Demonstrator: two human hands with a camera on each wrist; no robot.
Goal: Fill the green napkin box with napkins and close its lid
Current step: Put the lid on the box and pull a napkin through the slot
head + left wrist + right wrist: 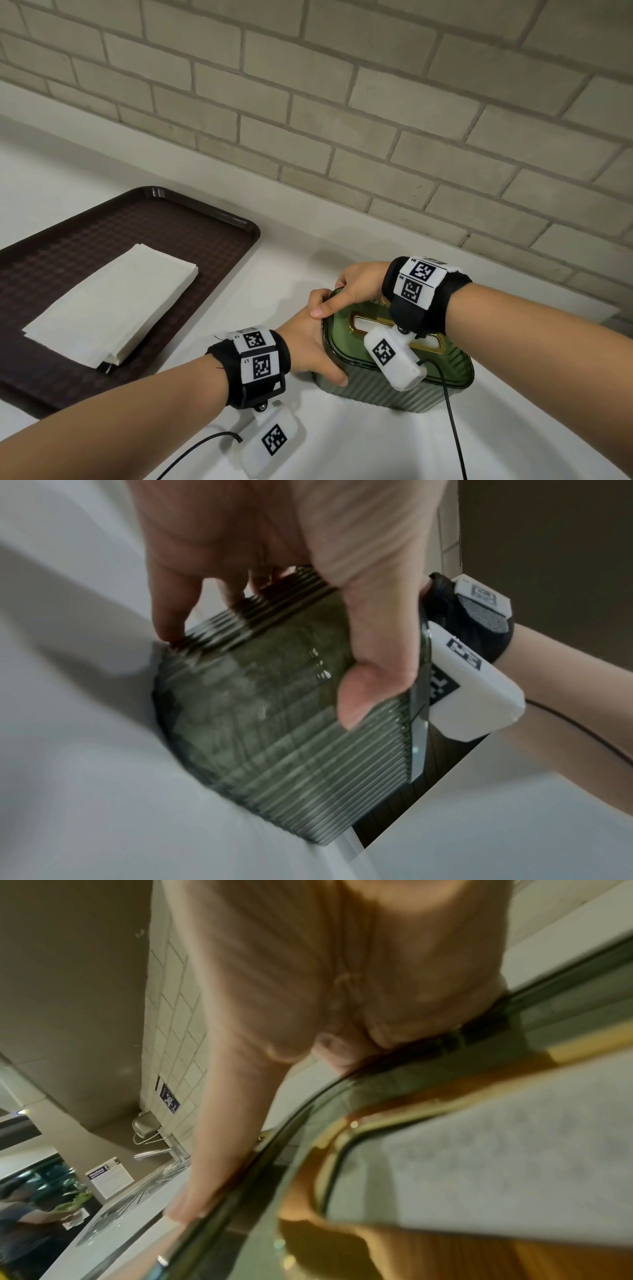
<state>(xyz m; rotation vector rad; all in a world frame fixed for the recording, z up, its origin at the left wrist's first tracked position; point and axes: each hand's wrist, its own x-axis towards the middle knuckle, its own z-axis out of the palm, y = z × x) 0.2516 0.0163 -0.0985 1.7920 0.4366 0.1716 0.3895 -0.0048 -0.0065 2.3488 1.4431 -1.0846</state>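
The green ribbed napkin box (387, 387) stands on the white counter with its lid (346, 339) resting on top; a gold-rimmed slot (363, 322) in the lid shows white inside. My left hand (317, 346) grips the box's left end, thumb on the near side (356, 696), fingers round the far side. My right hand (349, 287) grips the lid's far left edge, thumb (325, 306) on the rim, fingers curled over the back (387, 1031). A stack of white napkins (113, 301) lies on the brown tray (212, 226) to the left.
A brick wall (342, 102) runs close behind the box. Cables (452, 418) trail from the wrist cameras across the counter (342, 445) near the box. The tray takes up the left side of the counter.
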